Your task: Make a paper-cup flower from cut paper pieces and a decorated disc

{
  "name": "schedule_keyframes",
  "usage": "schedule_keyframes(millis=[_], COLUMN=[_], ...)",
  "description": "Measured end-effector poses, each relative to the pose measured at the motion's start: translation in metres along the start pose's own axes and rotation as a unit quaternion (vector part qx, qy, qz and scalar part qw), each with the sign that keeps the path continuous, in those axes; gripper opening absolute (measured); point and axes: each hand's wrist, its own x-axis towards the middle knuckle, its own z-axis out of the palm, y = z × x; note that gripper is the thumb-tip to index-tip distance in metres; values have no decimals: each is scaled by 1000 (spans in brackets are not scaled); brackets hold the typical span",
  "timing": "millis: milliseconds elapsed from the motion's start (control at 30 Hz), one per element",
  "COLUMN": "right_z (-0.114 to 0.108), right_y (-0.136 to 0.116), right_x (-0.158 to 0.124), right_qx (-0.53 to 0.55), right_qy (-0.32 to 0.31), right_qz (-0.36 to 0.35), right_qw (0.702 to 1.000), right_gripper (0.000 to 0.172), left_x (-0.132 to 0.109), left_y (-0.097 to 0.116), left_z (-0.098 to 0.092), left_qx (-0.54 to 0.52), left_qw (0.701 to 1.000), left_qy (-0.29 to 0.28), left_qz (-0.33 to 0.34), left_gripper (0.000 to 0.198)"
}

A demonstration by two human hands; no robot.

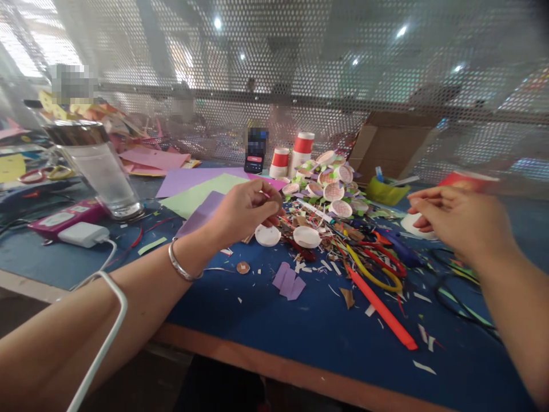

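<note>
1. Left hand (249, 206) at mid-scene, fingers curled in towards the thumb, right above a small white disc (268, 236); whether those fingertips pinch anything, I cannot tell.
2. Over to the right hand (472, 222): fingers bent and loosely gathered, tips right by a white piece (416, 226); contact there is impossible to call. A red cup (469, 179) sits just beyond.
3. Between the two hands, a second white disc (307, 237) lies on the bench (309, 326), just right of the first, at the near edge of a litter of scraps.
4. Far side of that litter, a heap of round pieces (333, 191) with green and purple bits, and red-and-white cups (303, 146) stacked behind on its left, a phone (254, 163) propped upright beside them.
5. Nearer, on the right, a red pen (381, 309) slants towards the near edge, yellow-handled scissors (371, 269) just beyond it; purple strips (289, 281) lie to the left.
6. Out left, a clear bottle (103, 177) stands near a pink box (68, 217), a pale green sheet (206, 191) behind the left forearm.
</note>
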Motion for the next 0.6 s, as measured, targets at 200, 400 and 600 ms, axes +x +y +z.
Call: schedule_keyframes(millis=[200, 400, 600], right_z=[-2, -3, -9], right_y=[1, -1, 14], right_x=[1, 1, 8], right_qx=[18, 2, -3], right_qy=[-2, -1, 39], right_qz=[21, 25, 18], right_qw=[1000, 1000, 999], right_gripper=[9, 8, 10], left_x=[0, -1, 0], left_y=[-1, 3, 3], left_z=[0, 1, 0], left_qx=[18, 10, -18], left_qw=[1000, 999, 999], left_qy=[3, 21, 35], left_qz=[15, 23, 32], left_gripper=[5, 6, 8])
